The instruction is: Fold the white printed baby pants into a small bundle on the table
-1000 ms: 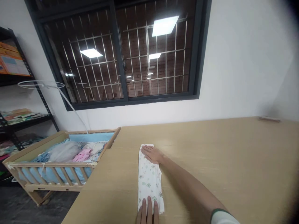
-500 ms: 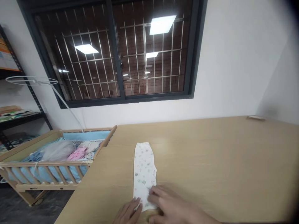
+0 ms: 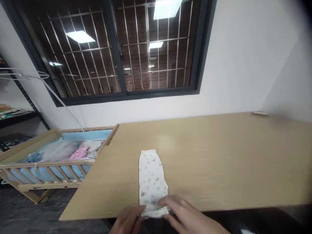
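White baby pants (image 3: 150,177) with a small green and grey animal print lie folded lengthwise on the wooden table, narrow end pointing away from me. Their near end is raised and bunched into a fold close to the table's front edge. At the left corner of this end, my left hand (image 3: 129,219) grips the cloth between thumb and fingers. My right hand (image 3: 181,211) pinches the right corner, its fingers on top and the thumb below. Parts of both hands' fingers are hidden by the cloth.
The wooden table (image 3: 207,156) reaches to the wall beneath a barred window (image 3: 156,48). A small flat white object (image 3: 259,113) lies at its far right corner. Left of the table stands a wooden crib (image 3: 48,165) holding pink cloth (image 3: 79,153) and other fabrics, with a shelf (image 3: 17,118) behind.
Both hands have gone from lying on the near end of the pants to gripping its corners. That end is now lifted and folded. The view has tilted down, showing the table's front edge.
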The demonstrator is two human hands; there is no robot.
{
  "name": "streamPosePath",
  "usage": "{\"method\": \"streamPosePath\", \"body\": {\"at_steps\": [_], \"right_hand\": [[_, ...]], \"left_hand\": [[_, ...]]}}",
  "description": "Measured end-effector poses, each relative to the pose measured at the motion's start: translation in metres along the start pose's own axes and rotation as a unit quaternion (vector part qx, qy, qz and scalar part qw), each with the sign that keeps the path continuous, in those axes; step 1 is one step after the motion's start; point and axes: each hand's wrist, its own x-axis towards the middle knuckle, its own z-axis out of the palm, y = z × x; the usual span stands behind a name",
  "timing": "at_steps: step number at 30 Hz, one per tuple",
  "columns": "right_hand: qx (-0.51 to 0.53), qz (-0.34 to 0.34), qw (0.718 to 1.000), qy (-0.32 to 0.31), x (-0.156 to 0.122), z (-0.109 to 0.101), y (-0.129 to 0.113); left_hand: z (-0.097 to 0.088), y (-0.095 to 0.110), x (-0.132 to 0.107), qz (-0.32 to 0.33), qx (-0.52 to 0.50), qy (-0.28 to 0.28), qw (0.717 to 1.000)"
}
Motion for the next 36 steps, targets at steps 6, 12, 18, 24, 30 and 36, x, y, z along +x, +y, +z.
{"method": "streamPosePath", "body": {"at_steps": [6,12,18,24,30,36], "right_hand": [[0.055,-0.038,0.993,0.096,0.057,-0.044,0.011],[0.042,0.016,0.974,0.22,0.162,-0.049,0.083],[0.024,0.145,0.96,0.238,0.219,-0.032,0.133],[-0.025,0.095,0.97,0.223,0.204,-0.028,0.13],[-0.085,-0.131,0.988,0.022,0.165,-0.014,0.071],[-0.077,-0.153,0.977,-0.126,0.153,0.017,0.062]], "left_hand": [[-0.022,-0.024,0.084,-0.135,-0.086,-0.041,0.986],[0.004,-0.074,0.178,-0.249,-0.026,-0.102,0.963],[0.053,-0.106,0.21,-0.289,0.034,-0.162,0.943],[0.054,-0.065,0.181,-0.286,0.103,-0.138,0.943],[0.084,0.006,0.091,-0.226,0.17,-0.091,0.955],[0.123,0.001,0.048,-0.179,0.192,-0.096,0.96]]}}
